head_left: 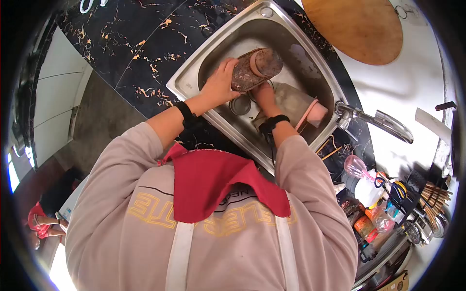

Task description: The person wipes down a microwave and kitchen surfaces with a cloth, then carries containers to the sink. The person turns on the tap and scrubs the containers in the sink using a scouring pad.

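Note:
Over a steel sink (191,80), my left hand (221,82) holds the near end of a brown, speckled, oblong object (246,72) with a rounded cup-like part at its far end. My fingers lie along its upper side and the thumb is at its lower edge. My right hand (264,94) reaches beneath the same object; its fingertips are hidden under it. A clear container (291,102) with a pink rim lies tilted in the basin, beside my right wrist. The round drain (240,105) shows below my left hand.
A chrome faucet (383,123) reaches over the right counter. Past the sink, a round wooden board (361,29) leans on the white surface. Bottles, a pink whisk (357,166) and chopsticks (432,201) crowd the lower right. At the far left, part of another person (41,225) is visible.

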Action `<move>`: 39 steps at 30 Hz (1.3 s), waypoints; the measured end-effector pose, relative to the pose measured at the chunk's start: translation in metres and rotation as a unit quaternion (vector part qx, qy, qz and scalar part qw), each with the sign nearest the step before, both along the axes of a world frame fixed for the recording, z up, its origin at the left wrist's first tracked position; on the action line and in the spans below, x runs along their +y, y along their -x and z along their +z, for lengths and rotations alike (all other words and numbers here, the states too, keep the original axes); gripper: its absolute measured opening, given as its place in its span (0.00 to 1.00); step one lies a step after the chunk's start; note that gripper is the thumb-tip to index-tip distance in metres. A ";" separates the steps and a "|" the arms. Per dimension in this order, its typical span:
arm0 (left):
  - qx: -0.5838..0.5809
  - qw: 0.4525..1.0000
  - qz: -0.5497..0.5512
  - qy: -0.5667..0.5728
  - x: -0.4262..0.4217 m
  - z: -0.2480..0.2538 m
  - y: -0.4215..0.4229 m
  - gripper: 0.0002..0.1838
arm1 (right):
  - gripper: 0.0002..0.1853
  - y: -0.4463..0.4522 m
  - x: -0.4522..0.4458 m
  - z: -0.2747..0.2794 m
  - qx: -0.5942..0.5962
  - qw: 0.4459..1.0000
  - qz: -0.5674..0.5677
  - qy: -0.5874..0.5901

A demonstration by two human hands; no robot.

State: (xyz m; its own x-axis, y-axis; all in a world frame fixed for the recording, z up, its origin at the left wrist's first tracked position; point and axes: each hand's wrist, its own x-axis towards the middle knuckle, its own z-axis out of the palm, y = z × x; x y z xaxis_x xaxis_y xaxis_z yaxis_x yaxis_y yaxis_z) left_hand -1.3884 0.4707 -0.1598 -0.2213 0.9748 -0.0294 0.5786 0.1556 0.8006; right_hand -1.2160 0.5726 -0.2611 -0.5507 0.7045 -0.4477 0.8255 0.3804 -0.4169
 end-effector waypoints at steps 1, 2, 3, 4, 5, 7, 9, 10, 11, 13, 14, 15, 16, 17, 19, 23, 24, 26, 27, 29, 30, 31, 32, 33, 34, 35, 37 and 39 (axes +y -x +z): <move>0.001 1.000 -0.003 0.004 0.000 0.000 0.000 0.48 | 0.15 -0.004 0.005 0.005 0.043 0.993 -0.107 -0.037; 0.003 1.000 -0.006 0.007 0.001 0.002 0.001 0.48 | 0.15 -0.009 0.008 0.010 0.086 0.970 -0.213 -0.074; 0.005 1.000 -0.009 0.006 0.001 0.002 0.001 0.48 | 0.15 -0.017 0.013 0.014 0.088 0.969 -0.216 -0.075; 0.010 1.000 -0.012 0.005 0.001 0.002 0.001 0.50 | 0.15 -0.028 0.017 0.019 0.128 0.959 -0.229 -0.106; 0.013 1.000 -0.015 0.003 0.001 0.002 0.000 0.52 | 0.15 -0.037 0.019 0.023 0.166 0.946 -0.241 -0.137; 0.034 0.999 -0.003 0.003 0.001 -0.006 -0.002 0.56 | 0.16 -0.049 0.019 0.068 0.231 0.910 -0.314 -0.142; 0.055 0.998 0.008 0.002 0.004 -0.007 -0.004 0.59 | 0.16 -0.044 0.019 0.114 0.295 0.863 -0.383 -0.147; 0.098 0.995 0.008 0.007 0.007 -0.006 -0.006 0.62 | 0.17 -0.037 0.017 0.131 0.305 0.869 -0.333 -0.204; 0.140 0.990 0.009 0.012 0.010 -0.004 -0.009 0.65 | 0.18 -0.031 0.013 0.144 0.312 0.870 -0.279 -0.259; 0.142 0.989 -0.007 0.035 0.016 0.000 -0.019 0.64 | 0.19 -0.013 0.007 0.157 0.300 0.896 -0.211 -0.252; 0.145 0.987 -0.019 0.063 0.019 0.002 -0.021 0.63 | 0.19 -0.003 0.006 0.160 0.287 0.917 -0.139 -0.238; 0.143 0.988 -0.017 0.059 0.020 0.004 -0.022 0.63 | 0.19 0.004 0.004 0.152 0.286 0.917 -0.137 -0.242; 0.148 0.985 -0.021 0.081 0.022 0.005 -0.022 0.62 | 0.19 0.010 0.001 0.139 0.276 0.906 -0.093 -0.308; 0.153 0.982 -0.023 0.103 0.023 0.008 -0.021 0.61 | 0.18 0.013 0.001 0.128 0.265 0.888 -0.047 -0.372; 0.152 0.983 -0.015 0.103 0.022 0.011 -0.017 0.60 | 0.18 0.018 0.000 0.126 0.301 0.891 -0.048 -0.336; 0.144 0.984 -0.034 0.102 0.015 0.005 -0.012 0.59 | 0.20 0.019 0.003 0.122 0.323 0.901 0.086 -0.278; 0.144 0.984 -0.032 0.103 0.014 0.002 -0.012 0.59 | 0.20 0.021 0.007 0.120 0.329 0.902 0.074 -0.269; 0.133 0.989 -0.010 0.057 0.013 -0.002 -0.013 0.59 | 0.19 0.024 0.010 0.117 0.334 0.904 0.051 -0.261; 0.135 0.989 -0.008 0.055 0.013 0.002 -0.013 0.59 | 0.17 0.026 0.013 0.117 0.339 0.905 0.028 -0.254; 0.128 0.987 -0.014 0.094 0.014 0.009 -0.014 0.59 | 0.16 0.029 0.021 0.117 0.324 0.915 -0.047 -0.236; 0.129 0.987 -0.011 0.093 0.014 0.009 -0.015 0.59 | 0.16 0.031 0.022 0.119 0.306 0.919 -0.124 -0.214; 0.125 0.988 -0.008 0.085 0.013 0.009 -0.015 0.59 | 0.16 0.032 0.021 0.120 0.307 0.919 -0.122 -0.213; 0.121 0.990 -0.006 0.079 0.011 0.008 -0.016 0.59 | 0.16 0.031 0.019 0.121 0.284 0.922 -0.141 -0.221; 0.121 0.990 -0.004 0.079 0.009 0.008 -0.017 0.59 | 0.16 0.031 0.016 0.125 0.260 0.924 -0.160 -0.229; 0.122 0.988 -0.016 0.091 0.009 0.010 -0.017 0.59 | 0.16 0.030 0.011 0.133 0.261 0.925 -0.157 -0.228; 0.122 0.987 -0.027 0.102 0.009 0.012 -0.017 0.58 | 0.17 0.028 0.003 0.142 0.245 0.932 -0.181 -0.196; 0.126 0.986 -0.027 0.105 0.007 0.013 -0.016 0.58 | 0.17 0.024 -0.005 0.142 0.229 0.939 -0.199 -0.161; 0.131 0.984 -0.033 0.113 0.001 0.011 -0.017 0.58 | 0.17 0.019 -0.014 0.132 0.306 0.885 0.052 -0.347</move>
